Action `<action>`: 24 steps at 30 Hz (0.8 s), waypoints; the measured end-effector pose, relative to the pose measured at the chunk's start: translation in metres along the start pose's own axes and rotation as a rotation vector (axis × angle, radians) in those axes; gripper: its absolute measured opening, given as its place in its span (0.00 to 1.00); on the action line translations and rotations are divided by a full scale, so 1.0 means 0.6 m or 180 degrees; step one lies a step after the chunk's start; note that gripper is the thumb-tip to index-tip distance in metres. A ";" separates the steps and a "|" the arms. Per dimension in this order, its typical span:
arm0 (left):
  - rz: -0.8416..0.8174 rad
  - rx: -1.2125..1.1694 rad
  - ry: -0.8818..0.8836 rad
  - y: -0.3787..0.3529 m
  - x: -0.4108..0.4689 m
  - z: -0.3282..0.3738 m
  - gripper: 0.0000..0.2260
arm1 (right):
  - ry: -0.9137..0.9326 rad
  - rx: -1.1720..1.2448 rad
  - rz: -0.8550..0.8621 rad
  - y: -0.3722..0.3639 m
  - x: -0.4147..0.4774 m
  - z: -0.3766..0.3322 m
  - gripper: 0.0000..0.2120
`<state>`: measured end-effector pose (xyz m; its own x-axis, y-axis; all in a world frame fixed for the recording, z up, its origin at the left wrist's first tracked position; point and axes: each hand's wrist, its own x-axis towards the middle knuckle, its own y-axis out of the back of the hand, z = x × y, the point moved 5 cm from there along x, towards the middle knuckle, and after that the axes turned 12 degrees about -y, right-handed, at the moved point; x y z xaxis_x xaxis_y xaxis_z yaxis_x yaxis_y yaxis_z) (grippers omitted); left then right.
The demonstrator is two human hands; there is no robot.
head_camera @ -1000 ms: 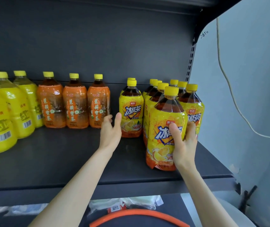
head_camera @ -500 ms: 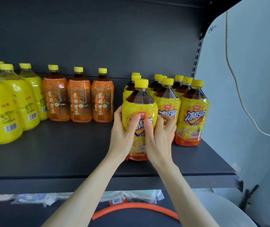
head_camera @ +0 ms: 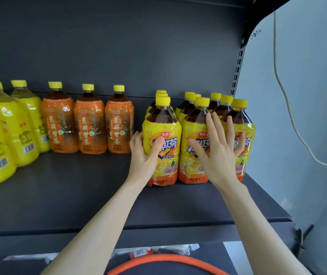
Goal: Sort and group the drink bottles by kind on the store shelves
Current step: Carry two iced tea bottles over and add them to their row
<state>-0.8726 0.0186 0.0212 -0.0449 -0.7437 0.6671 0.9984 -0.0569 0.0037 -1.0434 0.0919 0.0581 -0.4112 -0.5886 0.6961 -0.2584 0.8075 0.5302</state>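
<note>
Left hand point(head_camera: 146, 158) grips the glossy, film-wrapped iced-tea bottle point(head_camera: 167, 126), thumb across its label. Right hand point(head_camera: 217, 156), fingers straight and spread, lies flat against neighbouring bottles point(head_camera: 190, 126).

dark shelving point(head_camera: 119, 46), pale grey wall point(head_camera: 317, 96) with dangling cord point(head_camera: 275, 46)

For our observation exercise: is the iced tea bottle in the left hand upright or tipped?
Upright: the iced tea bottle stands on the shelf, cap directly above its base.
</note>
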 end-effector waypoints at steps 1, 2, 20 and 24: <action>-0.0033 -0.0119 0.0002 -0.002 0.003 -0.003 0.30 | 0.0013 -0.0011 0.0037 -0.001 0.000 0.001 0.34; -0.0069 -0.0286 0.0001 -0.004 0.005 -0.005 0.32 | 0.0025 -0.0021 0.0064 -0.003 0.000 0.001 0.34; 0.0100 -0.0294 -0.0198 -0.008 0.014 -0.020 0.26 | 0.0178 -0.0312 0.0262 -0.020 -0.002 0.009 0.34; 0.0122 -0.0207 -0.0178 -0.008 0.016 -0.023 0.27 | 0.0185 -0.0458 0.0269 -0.021 -0.002 0.006 0.33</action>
<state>-0.8781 0.0025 0.0177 -0.0028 -0.7080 0.7062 0.9949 -0.0735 -0.0697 -1.0428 0.0827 0.0486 -0.3737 -0.5235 0.7657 -0.0956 0.8428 0.5296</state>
